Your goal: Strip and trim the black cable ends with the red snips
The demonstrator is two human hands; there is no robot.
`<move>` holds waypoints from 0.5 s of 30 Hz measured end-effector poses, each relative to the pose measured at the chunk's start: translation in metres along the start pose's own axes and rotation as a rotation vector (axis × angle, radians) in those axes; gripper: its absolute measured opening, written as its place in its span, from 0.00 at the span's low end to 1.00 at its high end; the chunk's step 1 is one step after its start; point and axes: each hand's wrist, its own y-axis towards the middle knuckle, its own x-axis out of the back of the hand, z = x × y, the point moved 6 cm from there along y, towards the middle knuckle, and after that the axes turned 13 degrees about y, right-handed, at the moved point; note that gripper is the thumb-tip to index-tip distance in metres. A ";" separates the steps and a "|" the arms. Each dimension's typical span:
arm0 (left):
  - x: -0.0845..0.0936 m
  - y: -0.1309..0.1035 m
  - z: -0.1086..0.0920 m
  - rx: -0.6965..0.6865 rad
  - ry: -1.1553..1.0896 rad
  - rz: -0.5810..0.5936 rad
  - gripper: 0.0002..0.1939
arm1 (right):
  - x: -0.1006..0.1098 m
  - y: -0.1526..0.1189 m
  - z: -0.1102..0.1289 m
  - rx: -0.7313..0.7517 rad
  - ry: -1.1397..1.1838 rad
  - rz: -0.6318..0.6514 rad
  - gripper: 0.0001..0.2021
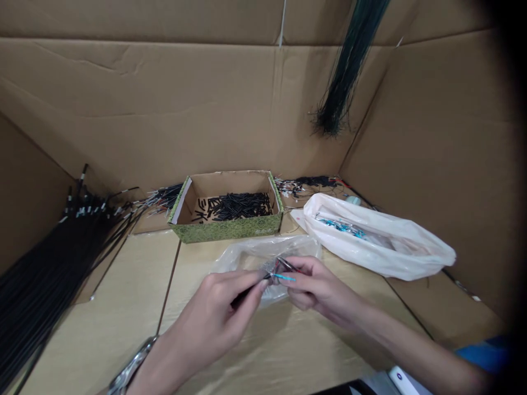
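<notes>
My left hand (226, 307), with a metal watch at its wrist, pinches the end of a thin black cable between thumb and forefinger. Close against it, my right hand (308, 285) has its fingers closed on a short blue wire piece (285, 277). A slim dark pointed tool with some red on it (288, 265) also lies in my right hand. The fingertips of both hands nearly touch. Beneath and behind them spreads a clear plastic bag (242, 255) with small greyish pieces, too small to make out.
A green-patterned box (230, 229) holds many short black tubes. On the right, a white bag-lined container (382, 260) holds blue and silver pieces. Black cables (53, 274) lie at left; dark green wires (349, 66) hang at upper right. Cardboard walls (164, 109) surround the table.
</notes>
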 end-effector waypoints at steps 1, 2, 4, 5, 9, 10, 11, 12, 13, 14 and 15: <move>0.000 0.001 0.002 0.038 0.003 0.018 0.11 | 0.004 -0.002 0.004 0.114 -0.083 -0.047 0.08; -0.001 0.002 0.003 0.076 0.004 0.046 0.14 | 0.007 -0.005 0.010 0.249 -0.195 -0.100 0.07; -0.003 0.002 0.005 0.146 -0.004 0.102 0.17 | 0.006 -0.017 0.026 0.563 -0.512 -0.153 0.08; -0.005 0.002 0.006 0.172 -0.018 0.131 0.18 | 0.001 -0.024 0.033 0.728 -0.706 -0.141 0.11; -0.009 0.001 0.008 0.233 -0.067 0.197 0.22 | -0.025 -0.043 0.035 1.122 -1.462 0.034 0.13; -0.009 0.001 0.007 0.236 -0.073 0.202 0.22 | -0.029 -0.044 0.035 1.144 -1.582 0.061 0.12; -0.009 0.001 0.007 0.236 -0.077 0.201 0.22 | -0.031 -0.045 0.035 1.149 -1.667 0.086 0.12; -0.008 0.001 0.007 0.231 -0.080 0.197 0.22 | -0.034 -0.045 0.036 1.148 -1.722 0.113 0.12; -0.008 0.001 0.006 0.218 -0.081 0.194 0.21 | -0.038 -0.046 0.038 1.144 -1.754 0.143 0.12; -0.007 0.002 0.006 0.199 -0.077 0.190 0.21 | -0.042 -0.047 0.040 1.129 -1.767 0.173 0.12; -0.007 0.002 0.005 0.177 -0.066 0.181 0.20 | -0.046 -0.047 0.043 1.098 -1.760 0.196 0.11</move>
